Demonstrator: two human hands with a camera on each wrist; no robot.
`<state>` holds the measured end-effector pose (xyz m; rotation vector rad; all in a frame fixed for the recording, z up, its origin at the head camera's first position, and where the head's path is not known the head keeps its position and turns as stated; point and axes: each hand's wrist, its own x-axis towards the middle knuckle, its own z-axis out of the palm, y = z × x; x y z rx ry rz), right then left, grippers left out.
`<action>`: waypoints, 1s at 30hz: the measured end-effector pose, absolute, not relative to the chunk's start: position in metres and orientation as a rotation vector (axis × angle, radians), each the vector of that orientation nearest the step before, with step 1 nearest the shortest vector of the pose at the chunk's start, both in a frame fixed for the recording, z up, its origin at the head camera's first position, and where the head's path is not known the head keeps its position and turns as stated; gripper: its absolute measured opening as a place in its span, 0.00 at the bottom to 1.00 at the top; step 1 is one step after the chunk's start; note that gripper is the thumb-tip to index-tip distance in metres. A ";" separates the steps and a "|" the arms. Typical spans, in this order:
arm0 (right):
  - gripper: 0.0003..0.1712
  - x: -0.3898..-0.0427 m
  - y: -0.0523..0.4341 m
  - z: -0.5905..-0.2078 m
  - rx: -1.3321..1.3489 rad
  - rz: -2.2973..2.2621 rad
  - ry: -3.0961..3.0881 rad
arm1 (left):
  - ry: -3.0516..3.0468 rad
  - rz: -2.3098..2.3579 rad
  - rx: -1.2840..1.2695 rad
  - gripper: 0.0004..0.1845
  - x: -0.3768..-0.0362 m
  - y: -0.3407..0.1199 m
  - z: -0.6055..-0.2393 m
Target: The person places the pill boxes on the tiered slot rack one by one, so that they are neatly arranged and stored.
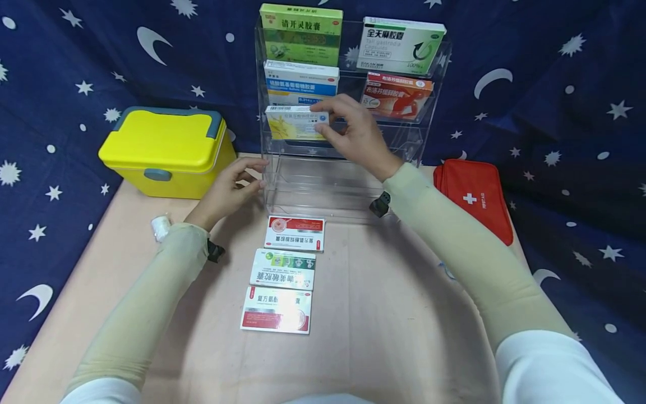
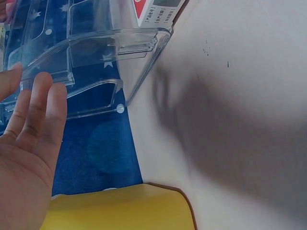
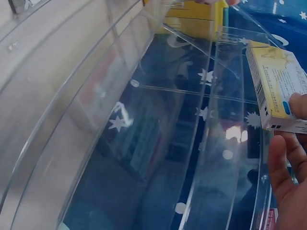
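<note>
**Yellow box half-seated on a see-through shelf**

From the head view, the right hand (image 1: 353, 134) pinches the small yellow-and-white cardboard medicine box (image 1: 296, 122) at its right end, holding it at the left third tier of the clear acrylic tiered rack (image 1: 303, 185) on the table (image 1: 393, 314). The left hand (image 1: 233, 188) rests flat, fingers relaxed, against the rack's lower left edge. I judge the one-ended grip could let the box tilt and drop off the tier.

The left wrist view shows straight fingers (image 2: 36, 115) beside the transparent wall; being so light, the rack could shift if pushed.

In the right wrist view, the box (image 3: 278, 91) is pale yellow with a barcode on its end and a blue mark, with a fingertip (image 3: 300, 105) on its face. The clear edges are hard to see, so a corner might snag.
</note>
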<state>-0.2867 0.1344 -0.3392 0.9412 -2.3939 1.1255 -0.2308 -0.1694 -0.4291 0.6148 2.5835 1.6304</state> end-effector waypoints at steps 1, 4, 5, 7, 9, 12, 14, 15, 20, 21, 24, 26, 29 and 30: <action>0.16 -0.287 0.134 -0.340 0.953 1.116 -2.396 | 2.580 1.636 0.623 0.25 -0.231 -0.170 -0.429; 0.16 -0.287 0.133 -0.344 0.991 1.096 -2.409 | 2.571 1.644 0.640 0.25 -0.231 -0.170 -0.430; 0.16 -0.287 0.133 -0.345 1.004 1.092 -2.416 | 2.568 1.644 0.643 0.25 -0.232 -0.170 -0.430; 0.16 -0.287 0.132 -0.347 1.019 1.088 -2.439 | 2.564 1.642 0.646 0.25 -0.232 -0.170 -0.431; 0.15 -0.286 0.131 -0.349 1.028 1.077 -2.456 | 2.566 1.636 0.638 0.25 -0.232 -0.170 -0.431; 0.15 -0.286 0.130 -0.350 1.030 1.050 -2.465 | 2.569 1.631 0.629 0.25 -0.232 -0.170 -0.431; 0.15 -0.286 0.130 -0.351 1.028 1.015 -2.468 | 2.574 1.629 0.622 0.25 -0.231 -0.171 -0.430; 0.15 -0.285 0.130 -0.351 1.021 0.996 -2.474 | 2.578 1.625 0.619 0.25 -0.231 -0.171 -0.431; 0.13 -0.280 0.131 -0.352 0.984 0.828 -2.508 | 2.581 1.625 0.619 0.25 -0.231 -0.171 -0.431; 0.13 -0.279 0.131 -0.353 0.980 0.805 -2.506 | 2.579 1.627 0.622 0.25 -0.231 -0.171 -0.431; 0.14 -0.277 0.132 -0.354 0.970 0.769 -2.480 | 2.578 1.632 0.633 0.25 -0.231 -0.171 -0.432; 0.16 -0.274 0.133 -0.355 0.958 0.780 -2.454 | 2.576 1.636 0.640 0.25 -0.231 -0.171 -0.432; 0.17 -0.263 0.138 -0.358 0.941 0.825 -2.417 | 2.573 1.635 0.635 0.25 -0.230 -0.172 -0.432; 0.16 -0.258 0.141 -0.359 0.939 0.852 -2.411 | 2.572 1.632 0.635 0.25 -0.230 -0.171 -0.432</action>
